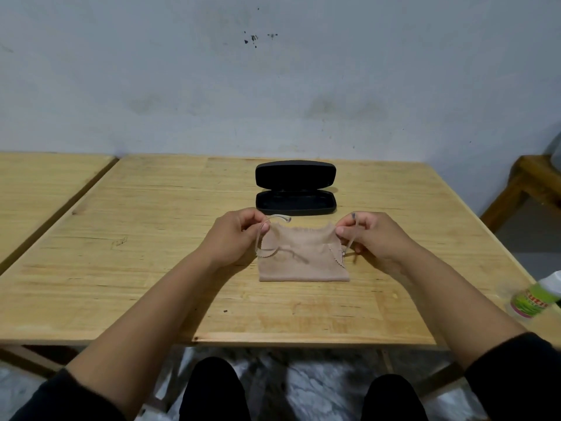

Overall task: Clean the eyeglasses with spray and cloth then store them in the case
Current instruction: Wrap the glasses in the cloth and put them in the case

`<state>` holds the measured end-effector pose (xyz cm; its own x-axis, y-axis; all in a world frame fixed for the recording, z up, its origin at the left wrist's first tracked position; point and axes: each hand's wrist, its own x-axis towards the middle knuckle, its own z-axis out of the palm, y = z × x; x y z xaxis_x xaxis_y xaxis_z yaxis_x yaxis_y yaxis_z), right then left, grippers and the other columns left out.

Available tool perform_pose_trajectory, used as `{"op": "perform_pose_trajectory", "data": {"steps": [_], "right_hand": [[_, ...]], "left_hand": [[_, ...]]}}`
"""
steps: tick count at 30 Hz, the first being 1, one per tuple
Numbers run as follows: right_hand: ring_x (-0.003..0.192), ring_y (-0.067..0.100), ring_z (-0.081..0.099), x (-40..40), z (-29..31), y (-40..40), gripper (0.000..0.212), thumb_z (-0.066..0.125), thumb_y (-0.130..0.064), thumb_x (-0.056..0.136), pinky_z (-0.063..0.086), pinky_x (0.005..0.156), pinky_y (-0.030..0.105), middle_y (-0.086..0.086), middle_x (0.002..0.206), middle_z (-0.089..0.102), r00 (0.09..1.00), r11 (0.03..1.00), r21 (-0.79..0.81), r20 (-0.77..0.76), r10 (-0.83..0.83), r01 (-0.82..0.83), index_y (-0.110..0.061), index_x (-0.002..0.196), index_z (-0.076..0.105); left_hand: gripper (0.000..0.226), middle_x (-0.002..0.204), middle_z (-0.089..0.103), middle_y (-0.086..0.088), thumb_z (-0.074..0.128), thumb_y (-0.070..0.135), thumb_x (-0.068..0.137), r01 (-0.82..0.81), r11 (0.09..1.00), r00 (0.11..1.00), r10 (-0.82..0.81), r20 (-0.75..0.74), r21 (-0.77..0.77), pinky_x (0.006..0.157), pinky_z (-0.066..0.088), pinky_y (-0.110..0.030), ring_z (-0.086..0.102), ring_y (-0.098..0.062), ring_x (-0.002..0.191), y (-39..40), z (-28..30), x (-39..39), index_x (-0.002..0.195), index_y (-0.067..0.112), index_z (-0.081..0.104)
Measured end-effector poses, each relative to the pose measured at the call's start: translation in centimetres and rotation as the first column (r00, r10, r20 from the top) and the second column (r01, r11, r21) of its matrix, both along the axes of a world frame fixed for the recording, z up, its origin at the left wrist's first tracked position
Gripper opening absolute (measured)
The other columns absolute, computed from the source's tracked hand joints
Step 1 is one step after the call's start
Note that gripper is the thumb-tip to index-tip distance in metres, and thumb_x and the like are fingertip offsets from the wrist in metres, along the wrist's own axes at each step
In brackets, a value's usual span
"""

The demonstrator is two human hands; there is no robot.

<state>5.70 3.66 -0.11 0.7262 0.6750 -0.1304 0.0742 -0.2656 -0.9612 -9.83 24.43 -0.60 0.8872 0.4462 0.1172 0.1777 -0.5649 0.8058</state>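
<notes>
Both forearms outstretched, left hand and right hand each pinching the eyeglasses.

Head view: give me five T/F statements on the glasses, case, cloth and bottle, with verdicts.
1. The black eyeglass case lies open. True.
2. The eyeglasses are already inside the case. False: both hands hold them by the temples above the cloth.
3. The beige cloth lies flat on the wooden table, nearer the person than the case. True.
4. The green-labelled bottle stands between cloth and case. False: it lies at the table's right edge.
5. The left hand rests empty on the table. False: its fingers pinch one temple; the right hand holds the other.
</notes>
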Motion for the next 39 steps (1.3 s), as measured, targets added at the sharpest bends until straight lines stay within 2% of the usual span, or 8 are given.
{"op": "perform_pose_trajectory", "data": {"steps": [3, 6, 9, 13, 18, 24, 30, 39], "right_hand": [[0.062, 0.017, 0.048, -0.3, 0.3, -0.7, 0.007, 0.06, -0.005, 0.086, 0.035, 0.054, 0.024, 0.007, 0.071, 0.064, 0.993, 0.993, 0.079, -0.078, 0.093, -0.086, -0.003, 0.087, 0.067], [0.061, 0.009, 0.05, -0.5, 0.4, -1.2, 0.012, 0.055, -0.009, 0.091, 0.035, 0.054, 0.019, 0.005, 0.075, 0.064, 0.983, 0.985, 0.1, -0.103, 0.15, -0.14, -0.007, 0.089, 0.066], [0.058, 0.004, 0.05, -0.7, 0.5, -1.4, 0.025, 0.045, -0.015, 0.097, 0.033, 0.055, 0.021, 0.006, 0.077, 0.062, 0.977, 0.98, 0.066, -0.088, 0.194, -0.188, -0.006, 0.091, 0.067], [0.056, 0.002, 0.052, -1.4, 0.6, -1.1, 0.034, 0.039, -0.026, 0.099, 0.031, 0.055, 0.022, 0.003, 0.074, 0.071, 0.981, 0.982, 0.023, -0.056, 0.187, -0.186, -0.007, 0.092, 0.066], [0.07, 0.004, 0.063, -2.1, 0.7, -1.7, 0.031, 0.04, -0.029, 0.099, 0.041, 0.061, 0.015, 0.002, 0.084, 0.075, 0.992, 0.992, -0.001, 0.025, 0.123, -0.123, -0.014, 0.096, 0.067], [0.081, 0.008, 0.063, -3.9, 0.4, -3.3, 0.016, 0.055, -0.024, 0.092, 0.046, 0.072, 0.025, -0.004, 0.085, 0.073, 0.937, 0.957, 0.046, 0.198, -0.289, 0.285, -0.017, 0.093, 0.069], [0.078, 0.007, 0.059, -6.9, 0.2, -4.6, 0.013, 0.069, -0.026, 0.081, 0.044, 0.065, 0.016, -0.009, 0.085, 0.068, 0.905, 0.982, -0.075, 0.406, -0.129, 0.174, -0.024, 0.093, 0.071], [0.076, 0.001, 0.054, -7.4, -0.3, -3.6, 0.014, 0.068, -0.028, 0.082, 0.039, 0.06, 0.005, -0.01, 0.089, 0.065, 0.839, 0.971, -0.149, 0.538, -0.081, 0.189, -0.023, 0.094, 0.073]], "left_hand": [[0.018, 0.056, 0.058, 0.016, 0.048, 0.013, 0.094, 0.1, 0.986, 0.994, -0.093, 0.06, -0.134, 0.052, 0.037, -0.012, 0.047, 0.001, 0.048, -0.2, 0.1, -1.0, 0.08, 0.017, 0.057], [0.019, 0.062, 0.046, -0.009, 0.039, 0.01, 0.097, 0.16, 0.956, 0.985, -0.139, 0.1, -0.245, 0.043, 0.03, -0.013, 0.035, -0.01, 0.046, -0.6, 0.2, -1.9, 0.09, 0.001, 0.055], [0.031, 0.072, 0.062, -0.002, 0.032, 0.027, 0.099, 0.215, 0.972, 0.976, -0.209, 0.062, -0.096, 0.062, 0.042, -0.018, 0.054, -0.008, 0.063, -0.4, -0.1, -2.2, 0.094, 0.012, 0.059], [0.04, 0.081, 0.073, -0.001, 0.023, 0.04, 0.096, 0.218, 0.972, 0.975, -0.214, 0.058, -0.084, 0.079, 0.045, -0.021, 0.064, -0.013, 0.086, -0.5, -0.5, -2.6, 0.106, 0.021, 0.057], [0.029, 0.086, 0.07, 0.01, 0.03, 0.032, 0.098, 0.036, 0.999, 0.994, -0.035, 0.108, -0.004, 0.07, 0.044, -0.015, 0.061, 0.004, 0.084, -1.2, -0.3, -3.4, 0.103, 0.026, 0.058], [0.009, 0.088, 0.062, 0.02, 0.056, 0.031, 0.088, -0.283, 0.95, 0.947, 0.257, 0.19, 0.128, 0.066, 0.039, -0.012, 0.055, 0.008, 0.085, -3.0, -0.4, -6.4, 0.094, 0.027, 0.061], [0.013, 0.089, 0.066, 0.013, 0.068, 0.036, 0.077, -0.137, 0.936, 0.989, 0.111, 0.099, 0.323, 0.073, 0.039, -0.012, 0.057, -0.003, 0.085, -5.0, -0.8, -6.9, 0.087, 0.028, 0.07], [0.007, 0.087, 0.067, 0.006, 0.063, 0.03, 0.083, -0.125, 0.9, 0.992, 0.115, 0.051, 0.417, 0.07, 0.037, -0.016, 0.056, -0.007, 0.08, -5.4, -1.0, -6.0, 0.086, 0.026, 0.07]]}}
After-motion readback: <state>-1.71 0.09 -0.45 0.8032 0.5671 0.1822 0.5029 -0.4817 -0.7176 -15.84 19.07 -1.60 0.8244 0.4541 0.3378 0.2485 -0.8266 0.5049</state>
